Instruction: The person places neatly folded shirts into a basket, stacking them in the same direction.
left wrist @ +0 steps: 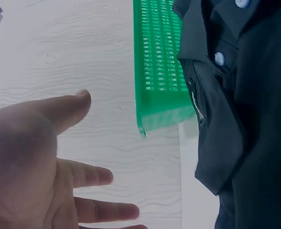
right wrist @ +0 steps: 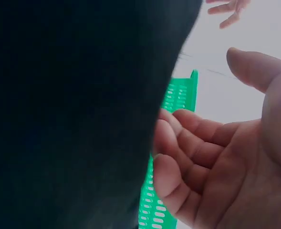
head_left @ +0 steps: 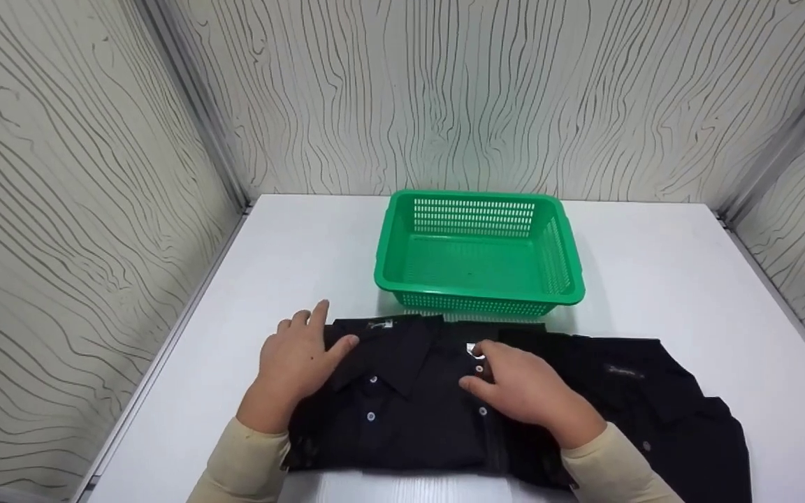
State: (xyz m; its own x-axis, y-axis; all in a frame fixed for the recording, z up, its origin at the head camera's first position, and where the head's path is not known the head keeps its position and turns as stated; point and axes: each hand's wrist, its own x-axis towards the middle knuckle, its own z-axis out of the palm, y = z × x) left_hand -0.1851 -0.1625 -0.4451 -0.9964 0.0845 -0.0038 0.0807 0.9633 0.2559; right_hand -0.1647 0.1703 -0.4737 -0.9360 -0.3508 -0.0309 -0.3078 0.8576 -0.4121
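Note:
Dark navy button-up shirts (head_left: 416, 433) lie folded and overlapping across the front of the table, their collars toward the back. At the left shirt's edge, my left hand (head_left: 294, 360) has its fingers spread and thumb apart; its palm holds nothing in the left wrist view. Over the middle, beside a white collar label (head_left: 471, 350) and small buttons, hovers my right hand (head_left: 525, 384). Its fingers are loosely bent and its thumb stands away from them. Dark cloth (right wrist: 78, 114) fills the left of the right wrist view, right beside those fingertips. Another dark shirt (head_left: 661, 391) extends right.
A green plastic basket (head_left: 472, 295) with slotted sides stands just behind the shirts, nothing inside it. White table surface (head_left: 710, 279) shows around it. Wood-patterned panels (head_left: 402, 98) enclose the back and both sides.

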